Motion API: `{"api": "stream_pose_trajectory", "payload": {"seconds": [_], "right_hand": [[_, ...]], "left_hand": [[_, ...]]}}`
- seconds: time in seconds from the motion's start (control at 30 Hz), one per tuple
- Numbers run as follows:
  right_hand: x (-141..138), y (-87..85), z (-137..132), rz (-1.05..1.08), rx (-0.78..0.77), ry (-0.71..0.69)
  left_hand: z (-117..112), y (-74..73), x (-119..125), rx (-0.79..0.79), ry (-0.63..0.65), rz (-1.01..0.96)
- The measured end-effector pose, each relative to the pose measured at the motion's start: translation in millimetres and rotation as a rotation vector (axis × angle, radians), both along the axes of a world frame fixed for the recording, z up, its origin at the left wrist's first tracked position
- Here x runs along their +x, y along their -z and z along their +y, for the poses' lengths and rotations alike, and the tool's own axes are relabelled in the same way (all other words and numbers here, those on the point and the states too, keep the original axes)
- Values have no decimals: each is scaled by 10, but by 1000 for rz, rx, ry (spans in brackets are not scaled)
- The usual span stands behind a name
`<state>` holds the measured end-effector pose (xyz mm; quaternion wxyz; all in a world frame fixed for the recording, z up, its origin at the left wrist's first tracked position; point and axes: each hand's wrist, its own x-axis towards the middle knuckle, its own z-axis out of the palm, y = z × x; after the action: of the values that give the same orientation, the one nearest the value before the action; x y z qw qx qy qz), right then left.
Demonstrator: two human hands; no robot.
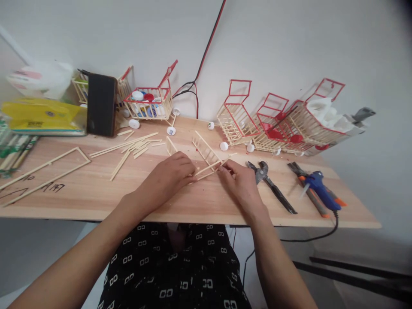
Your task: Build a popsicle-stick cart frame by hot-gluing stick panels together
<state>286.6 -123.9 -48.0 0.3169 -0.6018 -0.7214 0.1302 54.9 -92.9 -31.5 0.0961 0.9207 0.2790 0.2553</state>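
Observation:
Between my hands a small frame of thin wooden sticks [207,155] lies on the wooden table. My left hand [172,174] is closed, its fingertips pinching the left end of a stick [206,172] at the frame's near side. With a pinch at the other end, my right hand [240,180] touches the same stick where it meets the frame's corner. Part of another small stick panel [171,146] shows just beyond my left hand. Loose cut sticks [138,148] are scattered to the left of it.
Finished mini shopping carts [236,124] line the wall, one cart [149,105] filled with bottle caps. Right of my hand lie pincers [272,184], pliers [312,193] and a blue glue gun [322,189]. A phone [101,105] leans at left, near a yellow packet [45,115].

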Motion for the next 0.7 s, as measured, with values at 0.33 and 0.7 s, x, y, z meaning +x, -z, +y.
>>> {"api": "stream_pose_trajectory", "payload": {"seconds": [0.33, 0.7], "right_hand": [[9, 7, 9, 10, 4, -1], [-1, 0, -1, -7, 10, -1]], "left_hand": [[-5, 7, -2, -13, 0, -16], [-5, 39, -4, 6, -4, -36]]}}
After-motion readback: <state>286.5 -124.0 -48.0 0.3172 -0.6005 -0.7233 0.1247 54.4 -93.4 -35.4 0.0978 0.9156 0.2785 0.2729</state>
